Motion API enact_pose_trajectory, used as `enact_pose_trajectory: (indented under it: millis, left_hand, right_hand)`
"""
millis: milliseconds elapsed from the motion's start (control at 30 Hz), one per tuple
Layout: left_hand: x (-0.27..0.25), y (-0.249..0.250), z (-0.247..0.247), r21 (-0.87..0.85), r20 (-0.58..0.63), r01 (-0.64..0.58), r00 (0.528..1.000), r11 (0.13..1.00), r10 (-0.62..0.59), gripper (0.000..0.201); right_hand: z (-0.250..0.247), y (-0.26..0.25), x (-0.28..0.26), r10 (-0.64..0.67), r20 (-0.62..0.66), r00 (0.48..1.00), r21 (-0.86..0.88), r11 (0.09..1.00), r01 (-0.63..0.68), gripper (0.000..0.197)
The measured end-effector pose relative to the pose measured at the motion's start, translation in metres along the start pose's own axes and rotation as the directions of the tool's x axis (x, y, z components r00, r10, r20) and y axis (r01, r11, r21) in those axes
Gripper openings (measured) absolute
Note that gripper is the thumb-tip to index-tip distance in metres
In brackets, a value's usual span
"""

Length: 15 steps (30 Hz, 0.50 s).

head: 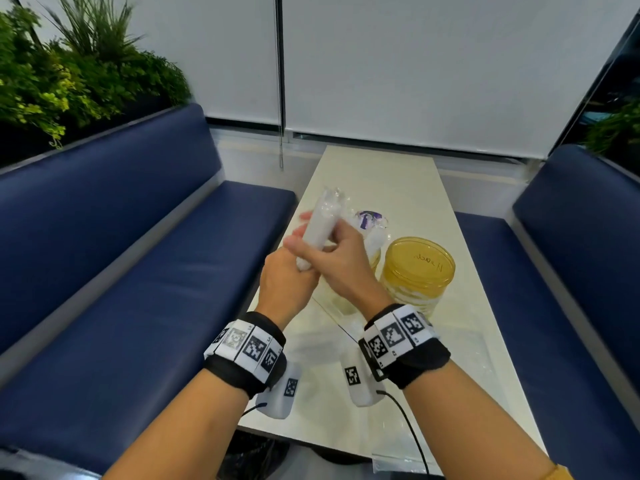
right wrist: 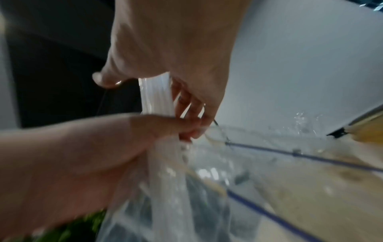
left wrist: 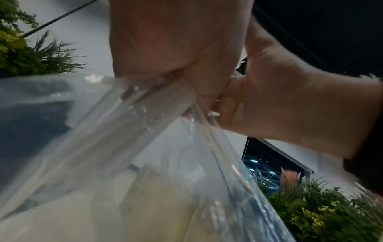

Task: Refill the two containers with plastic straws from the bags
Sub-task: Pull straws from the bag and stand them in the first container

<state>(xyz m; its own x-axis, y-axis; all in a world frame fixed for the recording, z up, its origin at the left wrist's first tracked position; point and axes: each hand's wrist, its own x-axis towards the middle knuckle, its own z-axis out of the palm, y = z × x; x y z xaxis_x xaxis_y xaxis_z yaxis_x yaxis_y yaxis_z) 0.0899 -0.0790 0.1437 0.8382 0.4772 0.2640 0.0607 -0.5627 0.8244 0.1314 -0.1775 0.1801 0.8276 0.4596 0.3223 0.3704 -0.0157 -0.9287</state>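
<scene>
Above the table's left edge both hands hold a bundle of white plastic straws [head: 320, 226] that points up and away. My right hand [head: 332, 254] grips the bundle at its middle, fingers curled round the straws [right wrist: 155, 96]. My left hand [head: 287, 282] grips the neck of the clear bag [left wrist: 145, 147] just below, and the bag [right wrist: 186, 180] hangs loose under it. A yellow lidded container [head: 417, 271] stands on the cream table [head: 398, 178] to the right. A second container [head: 375, 259] is mostly hidden behind my right hand.
Another clear bag with a purple label [head: 369, 218] lies beyond the hands. Blue benches flank the table at left [head: 138, 271] and right [head: 571, 271]. Plants [head: 69, 74] stand behind the left bench. A blind cord [head: 281, 147] hangs at the table's far end.
</scene>
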Motion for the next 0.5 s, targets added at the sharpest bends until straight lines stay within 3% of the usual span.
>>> enact_pose_trajectory:
  millis: [67,100,167,300,367,500]
  left_hand:
    - [-0.002,0.003,-0.002,-0.011,0.039,-0.023,0.999,1.0,0.024,0.016]
    - [-0.003,0.001,-0.002,-0.017,0.061,-0.007,0.998,1.0,0.008,0.017]
    - [-0.004,-0.002,-0.003,-0.014,0.102,0.041,0.994,0.999,-0.039,0.01]
    - [-0.005,-0.007,-0.01,0.136,0.113,0.011,0.993,0.991,-0.026,0.036]
    - [-0.006,-0.009,-0.016,0.169,0.098,-0.024,0.995,0.985,0.008,0.04]
    - [-0.009,-0.012,-0.029,0.157,0.116,-0.087,0.991,0.984,0.069,0.029]
  right_hand:
    - [0.009,0.004,-0.001,0.003,-0.011,1.0,-0.148,0.989,-0.005,0.024]
    - [0.012,0.003,0.0,0.0,-0.029,1.0,-0.16,0.987,-0.005,0.021]
    - [0.013,-0.005,0.005,-0.003,-0.055,0.998,-0.134,0.991,-0.005,0.026]
    - [-0.002,-0.042,0.021,-0.084,-0.056,0.995,0.023,0.996,0.086,0.035]
    - [-0.014,-0.062,0.033,-0.161,-0.087,0.983,0.04,0.985,0.165,0.042]
    - [-0.045,-0.086,0.067,-0.275,-0.243,0.93,0.125,0.942,0.311,0.028]
